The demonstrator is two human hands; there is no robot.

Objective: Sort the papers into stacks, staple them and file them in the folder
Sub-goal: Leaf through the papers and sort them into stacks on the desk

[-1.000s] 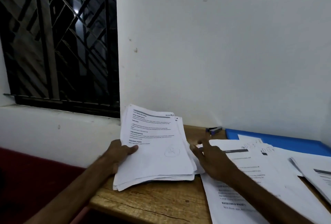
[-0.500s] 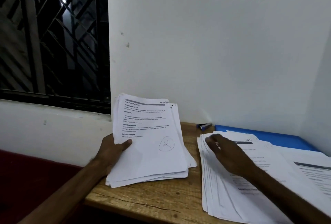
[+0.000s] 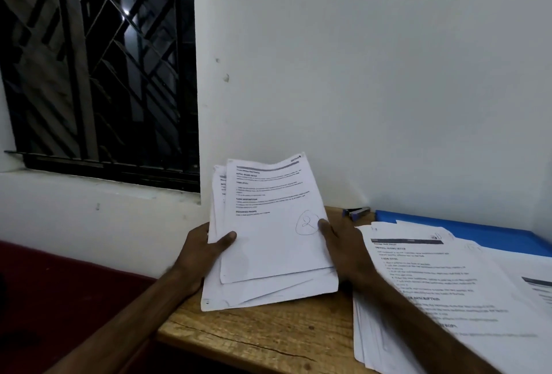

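The left hand (image 3: 203,251) and right hand (image 3: 343,249) each grip a side of the stack of papers (image 3: 268,242) at the surface's (image 3: 254,334) left end, beside a flat pile (image 3: 433,290), with the blue folder (image 3: 454,227) and stapler (image 3: 357,212) at the back edge.

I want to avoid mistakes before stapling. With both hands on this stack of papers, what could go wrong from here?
1. The stack of papers between the left hand and right hand is fanned, not squared; a staple might miss some sheets.
2. It hangs near the table end, so a loose sheet could fall off.
3. The right forearm crosses the other pile and might drag it.
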